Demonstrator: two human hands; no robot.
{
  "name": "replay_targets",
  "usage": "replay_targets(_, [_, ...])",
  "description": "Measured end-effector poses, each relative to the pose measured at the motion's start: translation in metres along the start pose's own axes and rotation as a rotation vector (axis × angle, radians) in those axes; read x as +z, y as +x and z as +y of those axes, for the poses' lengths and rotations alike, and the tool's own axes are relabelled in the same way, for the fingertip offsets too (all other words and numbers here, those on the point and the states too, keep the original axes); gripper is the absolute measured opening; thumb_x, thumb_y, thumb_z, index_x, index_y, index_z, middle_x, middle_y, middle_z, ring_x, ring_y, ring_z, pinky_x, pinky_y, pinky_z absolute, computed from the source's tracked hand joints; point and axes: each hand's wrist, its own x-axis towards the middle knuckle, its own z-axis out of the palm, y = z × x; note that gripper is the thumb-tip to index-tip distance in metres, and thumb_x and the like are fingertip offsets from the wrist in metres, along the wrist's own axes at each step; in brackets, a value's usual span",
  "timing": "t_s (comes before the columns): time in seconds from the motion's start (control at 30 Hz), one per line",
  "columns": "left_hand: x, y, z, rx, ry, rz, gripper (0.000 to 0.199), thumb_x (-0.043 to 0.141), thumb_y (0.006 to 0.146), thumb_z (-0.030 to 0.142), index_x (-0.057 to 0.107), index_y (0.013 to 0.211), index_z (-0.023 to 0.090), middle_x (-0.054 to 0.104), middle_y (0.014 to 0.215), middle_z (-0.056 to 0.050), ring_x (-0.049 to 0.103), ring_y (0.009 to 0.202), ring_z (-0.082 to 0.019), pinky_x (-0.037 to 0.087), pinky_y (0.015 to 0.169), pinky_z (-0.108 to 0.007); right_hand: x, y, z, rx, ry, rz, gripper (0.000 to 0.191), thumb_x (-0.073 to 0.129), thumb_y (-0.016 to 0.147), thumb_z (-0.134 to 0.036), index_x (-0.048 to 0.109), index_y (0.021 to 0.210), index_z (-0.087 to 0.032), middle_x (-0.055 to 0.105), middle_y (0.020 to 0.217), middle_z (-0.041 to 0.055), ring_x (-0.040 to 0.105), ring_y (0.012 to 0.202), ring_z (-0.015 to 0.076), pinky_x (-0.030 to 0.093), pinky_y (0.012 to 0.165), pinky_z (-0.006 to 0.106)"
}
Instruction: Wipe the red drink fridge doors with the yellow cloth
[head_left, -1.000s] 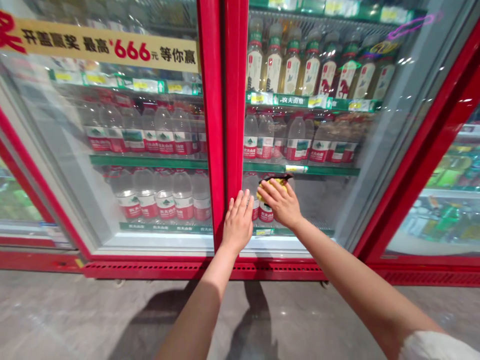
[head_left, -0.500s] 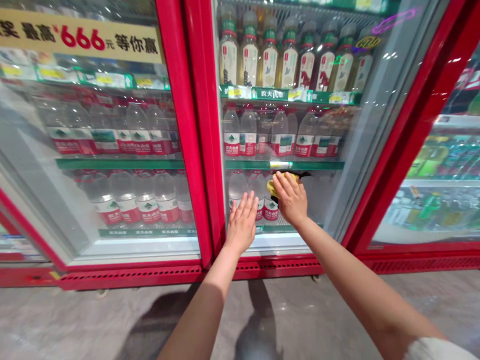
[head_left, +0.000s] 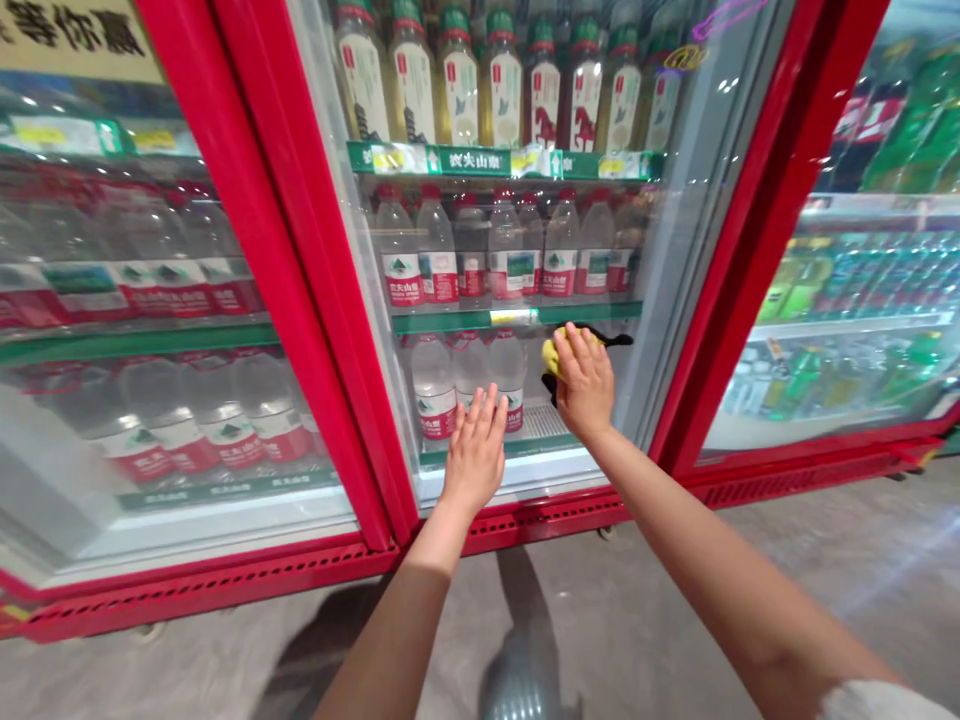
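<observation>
My right hand (head_left: 586, 388) presses a yellow and black cloth (head_left: 551, 357) against the glass door (head_left: 667, 230) of a red-framed drinks fridge. Its fingers lie over the cloth, and a black end sticks out to the right. Lower and to the left, my left hand (head_left: 477, 455) lies flat at the same glass with its fingers stretched out and nothing held. Behind it, inside the fridge, stand water bottles (head_left: 433, 385) with red and white labels, partly hidden by the hand.
More water bottles (head_left: 405, 250) fill the middle shelf, with tea-coloured bottles (head_left: 461, 85) above. A red door frame (head_left: 300, 260) separates the left fridge door. At right stands another fridge with green bottles (head_left: 795, 385). Grey floor (head_left: 637, 640) lies below.
The view has swung to the right, so the fridge sits further left and tilted. Both hands have shifted right across the glass, the right one with the cloth under it.
</observation>
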Motion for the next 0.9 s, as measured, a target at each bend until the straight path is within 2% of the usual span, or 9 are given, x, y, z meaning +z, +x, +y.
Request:
replay_targets(0.1, [0.003,0.006,0.009,0.028,-0.004,0.007,0.089,0.051,0.091,0.008,0.003,0.165,0.019,0.018,0.171,-0.011,0.005,0.159,-0.025,0.021,0.129,-0.053,0.002,-0.03,0.012,0.115,0.002,0.041,0.064,0.043,0.097,-0.015,0.031,0.16,-0.019,0.038,0.165,0.0128,0.026,0.156,0.0267,0.031,0.122,0.051])
replay_targets(0.2, [0.001,0.014,0.016,0.048,0.013,0.007,0.089,0.051,0.092,0.009,0.002,0.165,0.019,0.018,0.171,-0.011,0.004,0.159,-0.024,0.02,0.129,-0.052,0.006,-0.044,0.007,-0.087,0.026,-0.051,0.065,0.043,0.097,-0.014,0.031,0.161,-0.025,0.046,0.16,0.0092,0.03,0.154,0.026,0.027,0.124,0.052])
replay_targets(0.3, [-0.004,0.023,0.025,0.02,0.025,0.0,0.088,0.05,0.094,0.01,0.0,0.165,0.02,0.015,0.171,-0.011,0.002,0.16,-0.025,0.018,0.13,-0.053,0.001,-0.025,0.009,-0.238,0.054,-0.09,0.065,0.044,0.098,-0.013,0.033,0.16,-0.029,0.05,0.157,0.004,0.037,0.151,0.0239,0.022,0.126,0.049])
replay_targets(0.4, [-0.006,0.03,0.035,-0.002,0.033,-0.005,0.088,0.05,0.095,0.011,-0.003,0.165,0.02,0.011,0.172,-0.01,0.0,0.159,-0.025,0.017,0.13,-0.053,-0.008,-0.006,0.035,-0.132,0.07,-0.016,0.069,0.045,0.097,-0.014,0.027,0.163,-0.026,0.045,0.161,0.0063,0.034,0.152,0.0263,0.024,0.126,0.051])
replay_targets(0.5, [0.0,0.034,0.044,0.001,0.053,-0.034,0.088,0.051,0.094,0.012,-0.001,0.165,0.02,0.01,0.172,-0.009,-0.002,0.159,-0.024,0.015,0.13,-0.053,-0.013,-0.018,0.07,-0.067,0.08,0.027,0.071,0.045,0.097,-0.014,0.023,0.164,-0.025,0.045,0.16,0.0097,0.033,0.153,0.0282,0.026,0.125,0.054])
replay_targets(0.57, [0.007,0.037,0.049,0.0,0.07,-0.077,0.089,0.053,0.092,0.012,0.002,0.165,0.02,0.01,0.172,-0.009,-0.002,0.159,-0.025,0.013,0.131,-0.053,-0.015,-0.035,0.083,-0.161,0.079,-0.022,0.068,0.044,0.099,-0.012,0.027,0.163,-0.028,0.054,0.154,0.008,0.039,0.15,0.0255,0.024,0.125,0.052])
replay_targets(0.63, [0.013,0.043,0.052,-0.011,0.09,-0.118,0.091,0.056,0.09,0.012,0.006,0.165,0.02,0.01,0.172,-0.008,-0.001,0.159,-0.026,0.011,0.131,-0.054,-0.016,-0.043,0.088,-0.344,0.092,-0.122,0.062,0.046,0.101,-0.012,0.036,0.159,-0.032,0.06,0.149,0.0032,0.046,0.146,0.0214,0.022,0.127,0.049])
replay_targets(0.77, [0.013,0.062,0.055,-0.032,0.135,-0.149,0.09,0.057,0.088,0.013,0.013,0.165,0.024,0.011,0.172,-0.006,0.002,0.159,-0.029,0.009,0.13,-0.057,-0.021,-0.022,0.094,-0.629,0.16,-0.211,0.049,0.05,0.102,-0.015,0.05,0.149,-0.031,0.061,0.148,-0.0011,0.049,0.143,0.0148,0.027,0.125,0.036])
replay_targets(0.9, [0.007,0.076,0.055,-0.041,0.166,-0.234,0.088,0.056,0.087,0.011,0.017,0.164,0.027,0.014,0.171,-0.006,0.006,0.159,-0.029,0.013,0.13,-0.058,-0.032,-0.001,0.124,-0.578,0.162,-0.149,0.047,0.052,0.102,-0.015,0.054,0.146,-0.029,0.063,0.145,0.0013,0.053,0.14,0.0159,0.031,0.122,0.034])
